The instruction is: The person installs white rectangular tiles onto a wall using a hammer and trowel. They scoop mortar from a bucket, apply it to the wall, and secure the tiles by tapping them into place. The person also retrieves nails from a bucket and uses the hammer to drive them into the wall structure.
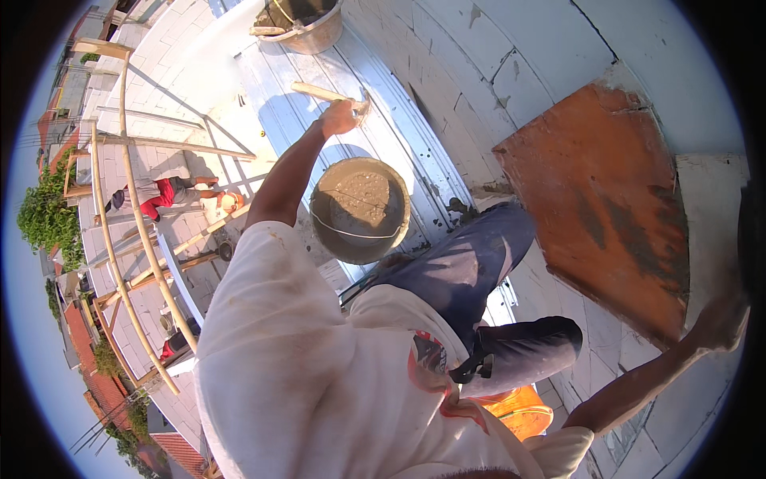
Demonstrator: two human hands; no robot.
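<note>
My left arm reaches forward over the metal decking. My left hand [339, 118] is closed at the head end of a hammer [319, 92], whose pale wooden handle points to the left. Just below that hand stands a round bucket [321, 225] with a wire handle and grey mortar [361, 199] in it. My right arm stretches out to the far right, along the white block wall. There my right hand [722, 323] looks closed beside a dark shape [750, 239], cut off by the picture's rim, which I cannot make out.
Another mortar bucket [315, 36] stands at the decking's far end [275, 72]. A stained orange-brown board [606, 207] lies against the block wall [511, 48]. Something orange [523, 411] is beside my legs. Below left are wooden poles [136, 184] and a co-worker [163, 195] in red shorts.
</note>
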